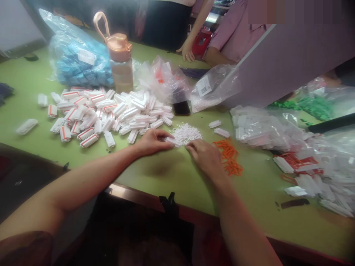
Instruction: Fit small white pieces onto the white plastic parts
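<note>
My left hand (153,141) rests on the green table (166,173) with its fingers pinched on a small white plastic housing (172,140). My right hand (205,157) lies just right of it, fingers curled down and fingertips touching the edge of a heap of tiny white pieces (186,133). What the right fingers hold, if anything, is hidden. A pile of orange strips (230,157) lies right beside my right hand. A large spread of white housings with orange stripes (102,114) lies to the left.
A pink-lidded water bottle (119,59), a blue bag of parts (77,59), a black phone (181,108) and clear bags stand at the back. Bags of white parts (263,129) and green parts (313,105) fill the right. Another person's hand (188,51) rests across the table.
</note>
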Available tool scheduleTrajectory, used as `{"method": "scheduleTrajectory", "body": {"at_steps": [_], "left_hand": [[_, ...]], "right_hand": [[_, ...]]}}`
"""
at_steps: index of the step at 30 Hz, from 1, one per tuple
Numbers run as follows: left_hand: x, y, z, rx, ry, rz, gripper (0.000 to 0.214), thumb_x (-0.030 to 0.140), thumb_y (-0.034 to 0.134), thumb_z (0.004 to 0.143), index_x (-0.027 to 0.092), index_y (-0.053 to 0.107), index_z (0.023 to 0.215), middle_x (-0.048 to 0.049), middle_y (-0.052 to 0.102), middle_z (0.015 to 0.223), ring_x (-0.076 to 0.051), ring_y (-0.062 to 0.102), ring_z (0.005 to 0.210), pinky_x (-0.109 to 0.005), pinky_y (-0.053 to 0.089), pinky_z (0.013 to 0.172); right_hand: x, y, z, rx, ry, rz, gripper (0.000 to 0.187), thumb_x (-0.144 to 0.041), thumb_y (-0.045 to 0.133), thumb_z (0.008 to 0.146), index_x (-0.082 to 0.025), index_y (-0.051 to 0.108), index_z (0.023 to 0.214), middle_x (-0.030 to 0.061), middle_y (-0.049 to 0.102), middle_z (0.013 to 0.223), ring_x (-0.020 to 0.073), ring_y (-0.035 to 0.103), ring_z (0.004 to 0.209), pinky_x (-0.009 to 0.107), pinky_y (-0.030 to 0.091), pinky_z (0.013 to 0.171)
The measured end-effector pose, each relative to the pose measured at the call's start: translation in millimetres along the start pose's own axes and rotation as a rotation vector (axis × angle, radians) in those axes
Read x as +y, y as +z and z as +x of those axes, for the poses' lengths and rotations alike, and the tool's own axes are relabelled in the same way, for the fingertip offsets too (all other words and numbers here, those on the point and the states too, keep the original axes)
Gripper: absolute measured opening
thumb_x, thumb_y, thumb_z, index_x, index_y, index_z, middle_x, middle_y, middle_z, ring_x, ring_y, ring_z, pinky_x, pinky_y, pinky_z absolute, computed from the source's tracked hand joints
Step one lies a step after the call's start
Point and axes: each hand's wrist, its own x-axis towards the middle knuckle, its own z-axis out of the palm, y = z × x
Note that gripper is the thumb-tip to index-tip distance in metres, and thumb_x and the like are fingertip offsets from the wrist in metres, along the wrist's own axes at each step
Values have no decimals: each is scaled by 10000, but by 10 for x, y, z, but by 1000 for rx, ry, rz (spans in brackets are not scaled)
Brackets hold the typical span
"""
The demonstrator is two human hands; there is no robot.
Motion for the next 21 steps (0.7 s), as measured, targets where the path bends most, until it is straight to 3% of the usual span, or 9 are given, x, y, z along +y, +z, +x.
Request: {"method": "scheduleTrajectory", "body": {"at_steps": [6,10,16,21], "left_hand": [[0,-1,-3,-54,30,44,430,383,774,652,116,725,986,20,582,585,-39,428,500,-189,351,505],[-12,3,-2,-106,38,11,462,401,782,641,112,718,996,-10,638,660,-53,484,544,-188,374,520],[-7,9,-4,-131,38,-6,459,397,787,636,108,715,986,0,629,640,-48,476,533,-183,371,517],[-1,16,-15,-123,67,16,435,390,782,639,110,721,968,7,620,635,-46,464,531,-186,372,520]], "right_hand": [[-74,-61,-13,58,88,520,190,-378,547,863,-208,614,809,32,664,793,178,587,744,304,414,686],[-183,-8,1,99,28,753,198,-401,578,840,-213,596,782,32,606,852,163,557,784,310,446,736],[-213,78,22,125,-23,730,153,-355,596,834,-219,604,763,41,582,898,166,541,834,317,456,754],[-227,65,2,162,-78,589,142,-338,571,860,-216,619,805,55,590,926,183,563,858,332,450,751]]}}
